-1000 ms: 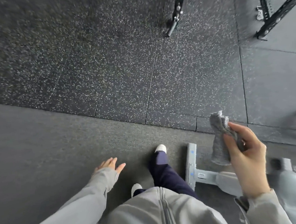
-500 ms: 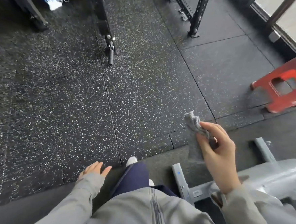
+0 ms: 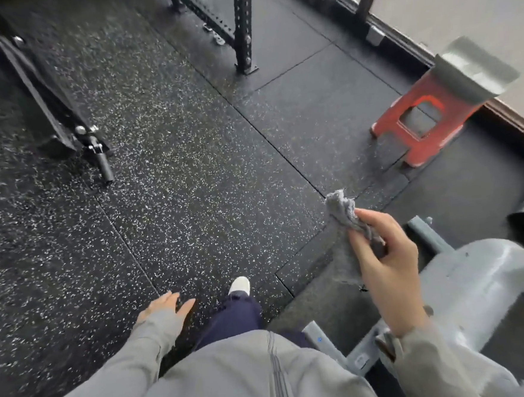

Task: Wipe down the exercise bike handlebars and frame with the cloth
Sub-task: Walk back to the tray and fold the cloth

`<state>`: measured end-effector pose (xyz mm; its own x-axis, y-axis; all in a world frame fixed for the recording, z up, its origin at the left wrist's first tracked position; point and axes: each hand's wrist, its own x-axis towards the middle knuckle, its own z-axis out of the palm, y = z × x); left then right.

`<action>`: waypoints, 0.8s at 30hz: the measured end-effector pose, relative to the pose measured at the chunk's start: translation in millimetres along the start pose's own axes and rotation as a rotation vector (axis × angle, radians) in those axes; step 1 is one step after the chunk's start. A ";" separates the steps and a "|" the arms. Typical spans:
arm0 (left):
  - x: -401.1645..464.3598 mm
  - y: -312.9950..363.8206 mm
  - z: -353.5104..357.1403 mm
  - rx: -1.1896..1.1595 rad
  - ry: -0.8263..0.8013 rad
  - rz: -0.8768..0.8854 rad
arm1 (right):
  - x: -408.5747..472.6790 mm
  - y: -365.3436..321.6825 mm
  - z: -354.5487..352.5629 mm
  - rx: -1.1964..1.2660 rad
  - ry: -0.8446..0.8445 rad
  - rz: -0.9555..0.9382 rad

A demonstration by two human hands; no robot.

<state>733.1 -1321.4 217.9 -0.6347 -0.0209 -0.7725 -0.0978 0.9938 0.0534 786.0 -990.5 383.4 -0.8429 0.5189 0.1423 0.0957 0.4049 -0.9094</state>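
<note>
My right hand (image 3: 386, 267) pinches a crumpled grey cloth (image 3: 347, 212) between thumb and fingers, held in the air just left of the exercise bike. The bike's grey frame (image 3: 474, 279) fills the lower right, with its floor stabiliser bar (image 3: 323, 338) under my right wrist. A grey part of the bike (image 3: 475, 68) juts in at the upper right; the handlebars are out of sight. My left hand (image 3: 166, 307) hangs at my side with fingers apart and nothing in it.
A red plastic stool (image 3: 419, 122) stands on the rubber floor ahead right, by the wall. A black perforated rack upright (image 3: 242, 29) stands at the top centre and a black barbell sleeve (image 3: 99, 154) sticks out at the left. My white shoe (image 3: 239, 285) is mid-floor.
The view has swung right and up, bringing the red stool, the rack and more of the bike frame into sight. My right hand keeps the cloth and my left hand still hangs open.
</note>
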 end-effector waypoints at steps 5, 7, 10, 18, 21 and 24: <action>55.6 65.0 -81.3 0.134 -0.010 0.176 | 55.6 -5.7 7.1 -0.036 0.104 0.056; 76.6 93.6 -101.2 0.195 0.016 0.244 | 72.3 -0.3 -1.3 -0.042 0.172 0.101; 99.0 137.4 -127.1 0.330 -0.004 0.285 | 99.1 16.7 -22.9 0.008 0.294 0.201; 161.1 263.7 -178.3 0.359 -0.064 0.261 | 207.3 62.5 -94.9 -0.002 0.456 0.294; 176.8 328.8 -201.9 0.340 -0.043 0.337 | 248.9 69.8 -117.4 -0.016 0.465 0.277; 193.9 397.8 -224.1 0.273 0.018 0.385 | 290.6 79.6 -136.6 -0.031 0.473 0.260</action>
<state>399.3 -954.6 231.2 -0.5985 0.3549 -0.7183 0.3505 0.9222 0.1636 621.0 -704.7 405.8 -0.4594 0.8845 0.0811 0.2910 0.2361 -0.9272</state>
